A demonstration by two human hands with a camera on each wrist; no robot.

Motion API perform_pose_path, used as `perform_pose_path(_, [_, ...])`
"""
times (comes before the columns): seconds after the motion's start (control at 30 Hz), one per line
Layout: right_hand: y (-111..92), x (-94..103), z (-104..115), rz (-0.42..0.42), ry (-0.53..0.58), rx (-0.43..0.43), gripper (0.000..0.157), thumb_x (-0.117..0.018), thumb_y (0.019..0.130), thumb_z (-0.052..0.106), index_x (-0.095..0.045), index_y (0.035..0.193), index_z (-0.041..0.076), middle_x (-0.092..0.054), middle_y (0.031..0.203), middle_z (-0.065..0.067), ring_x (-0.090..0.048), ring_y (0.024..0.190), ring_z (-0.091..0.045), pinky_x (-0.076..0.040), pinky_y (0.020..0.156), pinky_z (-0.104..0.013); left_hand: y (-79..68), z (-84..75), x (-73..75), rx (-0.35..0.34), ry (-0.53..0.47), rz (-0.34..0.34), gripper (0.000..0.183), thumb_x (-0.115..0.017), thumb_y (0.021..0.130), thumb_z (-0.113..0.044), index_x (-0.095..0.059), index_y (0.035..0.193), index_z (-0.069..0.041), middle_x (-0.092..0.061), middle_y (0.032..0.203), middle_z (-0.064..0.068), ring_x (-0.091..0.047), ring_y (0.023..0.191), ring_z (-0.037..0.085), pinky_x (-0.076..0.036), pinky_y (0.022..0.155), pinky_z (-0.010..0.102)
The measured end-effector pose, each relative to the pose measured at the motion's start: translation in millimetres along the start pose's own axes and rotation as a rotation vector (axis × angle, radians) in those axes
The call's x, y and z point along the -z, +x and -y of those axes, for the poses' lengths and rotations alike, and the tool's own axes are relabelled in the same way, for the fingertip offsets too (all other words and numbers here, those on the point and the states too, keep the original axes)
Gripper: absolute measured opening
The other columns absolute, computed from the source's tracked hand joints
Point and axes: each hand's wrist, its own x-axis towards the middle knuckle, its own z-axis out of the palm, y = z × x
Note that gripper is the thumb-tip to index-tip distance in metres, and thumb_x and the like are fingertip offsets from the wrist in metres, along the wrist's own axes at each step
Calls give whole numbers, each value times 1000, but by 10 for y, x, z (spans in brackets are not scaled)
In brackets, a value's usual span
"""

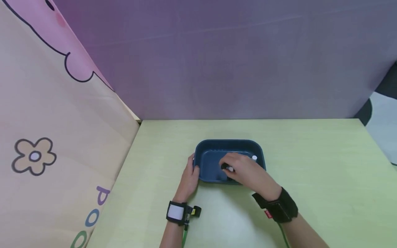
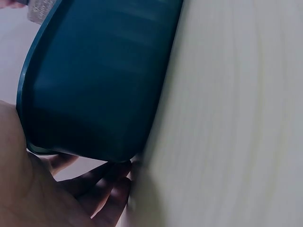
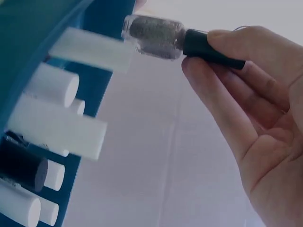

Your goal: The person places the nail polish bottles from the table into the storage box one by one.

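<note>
My right hand point(image 1: 245, 169) is over the blue tray point(image 1: 211, 142), pinching a nail polish bottle point(image 3: 156, 37) by its black cap between thumb and fingers. The bottle is clear glass with grey glitter inside. My left hand point(image 1: 189, 177) grips the tray's left end, its fingers point(image 2: 111, 201) curled against the outer wall. In the right wrist view, several white-capped bottles point(image 3: 54, 85) stand in the tray beside one with a black cap point(image 3: 23, 165). From the head view, my right hand hides most of them, though one white cap point(image 1: 254, 157) shows.
The tray stands on a pale wood-grain table point(image 1: 316, 165). Behind it rises a purple-grey cloth backdrop point(image 1: 217, 69), and a printed cloth point(image 1: 77, 120) with a flower and letters hangs at the left. Green cables point(image 1: 184, 237) run from the wrist straps.
</note>
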Motion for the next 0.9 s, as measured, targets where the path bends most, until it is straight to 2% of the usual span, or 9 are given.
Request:
perform_pose_path(0.2, [58,23,-125,-23,0,-76,17,-67,79,17,-61,95,19,-56,90,7,-52,74,-2,-42,64,-17,1,-4,-3,5,0,-5,46,-33,96,-25,-26,141,-35,-33,145,-5,-30,131,12,-27,104,38])
perform_pose_path(0.4, [104,-12,-238,-18,4,-101,17,-66,80,13,-62,96,16,-57,91,5,-55,78,-4,-43,66,-18,-10,-2,-4,14,-5,1,47,-33,96,-25,-25,141,-34,-33,145,-4,-30,132,13,-27,103,40])
perform_pose_path(0.67, [109,-68,-329,25,-80,-162,20,-67,79,16,-65,98,13,-63,91,2,-58,77,-10,-45,67,-23,-3,-10,-2,16,-8,-2,47,-33,96,-24,-26,141,-34,-34,145,-5,-30,131,12,-27,104,39])
perform_pose_path(0.9, [117,-132,-403,44,-120,-166,23,-68,79,18,-66,101,12,-65,93,-1,-60,76,-11,-46,65,-25,-8,-28,-8,19,-10,-9,47,-34,96,-23,-27,141,-32,-35,144,-4,-31,131,13,-27,104,39])
